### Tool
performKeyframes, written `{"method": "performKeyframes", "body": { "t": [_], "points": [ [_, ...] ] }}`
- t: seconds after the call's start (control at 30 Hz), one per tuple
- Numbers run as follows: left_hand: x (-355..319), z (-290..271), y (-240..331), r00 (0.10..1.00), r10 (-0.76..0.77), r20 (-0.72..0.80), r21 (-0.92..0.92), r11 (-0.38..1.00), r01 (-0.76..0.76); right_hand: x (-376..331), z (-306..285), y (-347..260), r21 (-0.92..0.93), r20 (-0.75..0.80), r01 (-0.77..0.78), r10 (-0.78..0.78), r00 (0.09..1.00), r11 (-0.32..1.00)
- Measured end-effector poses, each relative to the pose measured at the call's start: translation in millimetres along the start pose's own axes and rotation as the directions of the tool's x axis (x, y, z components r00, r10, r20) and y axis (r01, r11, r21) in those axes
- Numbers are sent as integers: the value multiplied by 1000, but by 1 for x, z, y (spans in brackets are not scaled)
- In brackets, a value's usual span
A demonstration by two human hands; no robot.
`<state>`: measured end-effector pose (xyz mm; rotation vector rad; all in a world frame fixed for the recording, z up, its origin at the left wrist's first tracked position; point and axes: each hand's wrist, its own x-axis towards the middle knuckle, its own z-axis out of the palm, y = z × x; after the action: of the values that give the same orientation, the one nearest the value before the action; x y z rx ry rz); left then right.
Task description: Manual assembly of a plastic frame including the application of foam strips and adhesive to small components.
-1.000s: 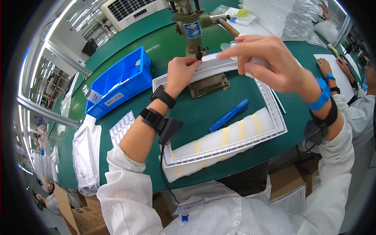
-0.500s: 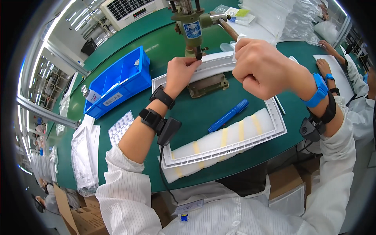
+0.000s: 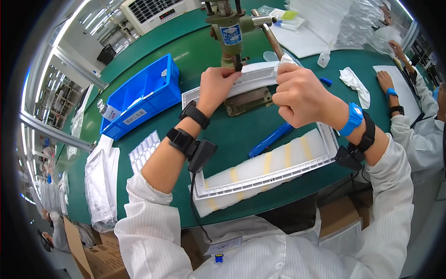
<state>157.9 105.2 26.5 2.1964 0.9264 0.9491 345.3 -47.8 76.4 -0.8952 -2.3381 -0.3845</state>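
Note:
My right hand (image 3: 304, 95) is closed around the lower end of the lever (image 3: 272, 41) of a green hand press (image 3: 225, 30); white wrapping shows at the grip. Under the press ram, my left hand (image 3: 216, 88) pinches at the far bar of a white plastic frame (image 3: 258, 75). Whatever sits between its fingertips is too small or hidden to name. The frame's near side lies over a white foam strip (image 3: 260, 165) with yellow bands. A blue marker (image 3: 269, 140) rests inside the frame, its far end close below my right hand. The press's metal base block (image 3: 248, 102) shows within the frame.
A blue divided bin (image 3: 144, 100) stands left of the press, near a label sheet (image 3: 145, 149) and plastic bags (image 3: 101, 186). To the right are a small white bottle (image 3: 324, 58), a blue cap (image 3: 326, 81) and a white cloth (image 3: 355, 87). A co-worker's hand (image 3: 384, 81) rests farther right.
My right hand has moved left and slightly down as the lever swung to a steeper angle. The bottle, blue cap and cloth have come into fuller view. My left hand stays at the ram.

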Motion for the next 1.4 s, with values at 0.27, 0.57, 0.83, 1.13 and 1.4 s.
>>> {"method": "performKeyframes", "body": {
  "t": [0.27,0.57,0.83,1.13,1.4],
  "points": [
    [0,-2,2,999,-51,16,10,999,51,4,-8,-4,-27,121,-11,14,992,1000],
    [2,-2,0,999,-46,14,5,999,46,24,-22,-12,-266,561,104,66,825,958],
    [1,-1,-2,997,-70,13,-7,998,70,19,-15,-11,-240,503,73,60,862,968],
    [1,0,0,999,-54,-5,-2,999,54,1,14,-1,-278,412,62,60,909,959],
    [-1,-1,2,998,-56,2,3,998,56,0,17,-3,-310,445,71,78,892,948]
  ]
}}
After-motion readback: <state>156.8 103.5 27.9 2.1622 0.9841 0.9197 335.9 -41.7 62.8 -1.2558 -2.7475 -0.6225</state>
